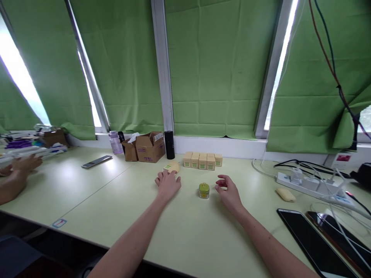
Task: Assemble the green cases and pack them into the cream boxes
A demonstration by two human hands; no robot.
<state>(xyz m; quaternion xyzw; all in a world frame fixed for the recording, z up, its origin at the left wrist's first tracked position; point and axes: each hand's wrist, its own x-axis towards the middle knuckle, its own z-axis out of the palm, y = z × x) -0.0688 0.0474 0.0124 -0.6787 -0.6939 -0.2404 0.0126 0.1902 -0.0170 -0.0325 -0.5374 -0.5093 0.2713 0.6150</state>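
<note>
A small jar with a green lid (204,190) stands on the pale green table (121,200) between my two hands. My left hand (168,183) lies flat on the table, its fingers spread and touching a small yellow box with a green label (171,167) lying on its side. My right hand (228,191) rests just right of the jar, fingers loosely curled and apart, holding nothing. Behind them stands a row of several small yellow boxes (203,160).
Two open cardboard boxes (146,148), a black cylinder (169,145), a lilac bottle (115,142) and a remote (96,161) stand at the back left. A power strip with cables (307,184), a yellow oval object (286,194) and two tablets (315,241) lie right. Another person's hands (17,170) rest far left.
</note>
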